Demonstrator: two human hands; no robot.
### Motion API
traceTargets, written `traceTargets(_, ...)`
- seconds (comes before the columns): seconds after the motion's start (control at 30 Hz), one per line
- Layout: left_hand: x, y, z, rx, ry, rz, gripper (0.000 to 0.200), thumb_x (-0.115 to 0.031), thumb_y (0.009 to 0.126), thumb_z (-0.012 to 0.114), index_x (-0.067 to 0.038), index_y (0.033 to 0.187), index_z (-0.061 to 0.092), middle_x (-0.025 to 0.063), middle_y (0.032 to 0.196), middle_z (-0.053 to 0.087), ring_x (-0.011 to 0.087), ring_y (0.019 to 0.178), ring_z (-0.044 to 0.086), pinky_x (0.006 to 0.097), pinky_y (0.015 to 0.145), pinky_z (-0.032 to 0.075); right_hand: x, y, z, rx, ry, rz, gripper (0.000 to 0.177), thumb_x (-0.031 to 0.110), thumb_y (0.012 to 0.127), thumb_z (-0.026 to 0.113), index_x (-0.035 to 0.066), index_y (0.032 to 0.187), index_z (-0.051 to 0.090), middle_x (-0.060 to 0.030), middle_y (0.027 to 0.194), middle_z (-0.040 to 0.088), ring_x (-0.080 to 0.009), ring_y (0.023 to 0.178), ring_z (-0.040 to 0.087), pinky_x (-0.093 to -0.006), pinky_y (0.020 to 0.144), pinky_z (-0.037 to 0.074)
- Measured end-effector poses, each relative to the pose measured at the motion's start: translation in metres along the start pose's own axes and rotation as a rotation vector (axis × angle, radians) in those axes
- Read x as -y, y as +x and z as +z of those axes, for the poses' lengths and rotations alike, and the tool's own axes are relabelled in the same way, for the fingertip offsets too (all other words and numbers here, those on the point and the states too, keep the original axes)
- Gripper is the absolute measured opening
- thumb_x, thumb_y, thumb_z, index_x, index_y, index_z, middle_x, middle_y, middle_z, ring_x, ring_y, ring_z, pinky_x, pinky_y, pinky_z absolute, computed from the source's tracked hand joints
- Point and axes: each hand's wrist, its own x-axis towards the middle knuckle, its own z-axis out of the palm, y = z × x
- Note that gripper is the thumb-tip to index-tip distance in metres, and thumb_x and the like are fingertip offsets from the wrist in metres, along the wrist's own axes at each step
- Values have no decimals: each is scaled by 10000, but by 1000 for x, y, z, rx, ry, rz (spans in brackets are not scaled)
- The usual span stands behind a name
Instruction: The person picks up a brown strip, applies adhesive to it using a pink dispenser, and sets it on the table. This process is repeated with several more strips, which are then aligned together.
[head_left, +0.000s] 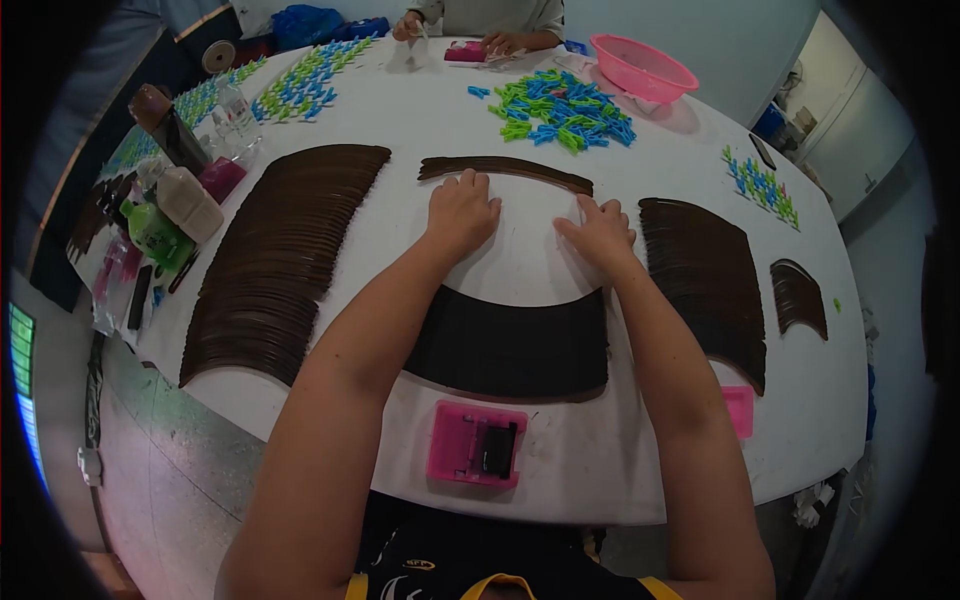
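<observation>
My left hand lies over the table with its fingers bent and close together, the tips at the lower edge of a narrow bundle of thin, curved dark brown strips. At the right end of that bundle is my right hand, its index fingertip touching the end and its thumb held apart. Nearer to me, between my forearms, lies a curved black sheet-like stack. In front of it sits a pink plastic holder with a black block in it.
Wide layers of brown strips lie left and right, with a small pile farther right. Green and blue clips are heaped near a pink basin. Bottles crowd the left edge. A person works opposite.
</observation>
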Motion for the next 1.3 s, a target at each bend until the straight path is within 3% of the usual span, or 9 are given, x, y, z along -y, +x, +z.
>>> traceTargets(0.27, 4, -10, -7, -7, 57, -173, 434, -392, 984, 641, -26, 1216, 623, 161, 1235, 622, 370, 1136, 634, 500, 942, 513, 0, 0, -2, 28, -17, 18, 811, 626, 893, 671, 234, 1578, 482, -207, 1471, 470, -428, 1380, 453, -585, 1114, 378)
traceTargets(0.7, -1, -8, -13, 71, 44, -219, 467, -399, 997, 605, -22, 1273, 600, 165, 1298, 585, 372, 1161, 622, 509, 981, 478, -2, 1, -1, 48, -39, 17, 856, 672, 898, 645, 256, 1620, 449, -205, 1486, 443, -424, 1396, 444, -596, 1122, 359)
traceTargets(0.8, 1, -8, -13, 65, 39, -221, 472, -400, 999, 603, -17, 1274, 606, 169, 1302, 583, 372, 1163, 621, 510, 982, 478, -10, -2, -1, 29, -54, -14, 859, 646, 899, 670, 216, 1612, 458, -210, 1465, 466, -405, 1367, 483, -557, 1117, 393)
traceTargets(0.9, 2, -9, -12, 64, 35, -204, 472, -403, 1002, 599, -13, 1269, 617, 173, 1312, 586, 377, 1166, 621, 513, 990, 477, -23, -29, -6, -40, 81, -122, 742, 535, 907, 735, 134, 1506, 559, -181, 1420, 524, -380, 1320, 526, -531, 1105, 416)
traceTargets(0.97, 5, -11, -10, 75, 47, -183, 474, -401, 999, 598, -25, 1286, 626, 165, 1310, 588, 361, 1189, 601, 508, 1016, 455, -23, -80, -29, -69, 256, -422, 503, 362, 907, 793, 80, 1306, 672, -159, 1295, 607, -349, 1212, 607, -467, 1040, 483)
traceTargets(1.03, 7, -13, -15, 98, 35, -179, 472, -392, 991, 612, -27, 1289, 627, 167, 1321, 593, 365, 1200, 594, 515, 1028, 449, -15, -141, -53, 30, 363, -567, 309, 228, 882, 824, 54, 1105, 700, -149, 1166, 647, -345, 1118, 639, -434, 956, 526)
traceTargets(1.23, -1, -49, -57, 152, -67, -118, 387, -322, 950, 662, -66, 1240, 678, 148, 1287, 658, 368, 1220, 589, 535, 1040, 434, -45, -234, -35, -16, 209, -771, 315, 156, 786, 883, 57, 1016, 692, -120, 1078, 649, -328, 1028, 625, -433, 873, 542)
traceTargets(1.3, -7, -72, -76, 117, -107, -67, 343, -298, 942, 668, -77, 1202, 703, 142, 1245, 689, 363, 1212, 596, 537, 1033, 434, -53, -237, -18, -207, 205, -799, 285, 99, 772, 867, 63, 988, 686, -103, 1037, 657, -319, 977, 629, -428, 832, 546)
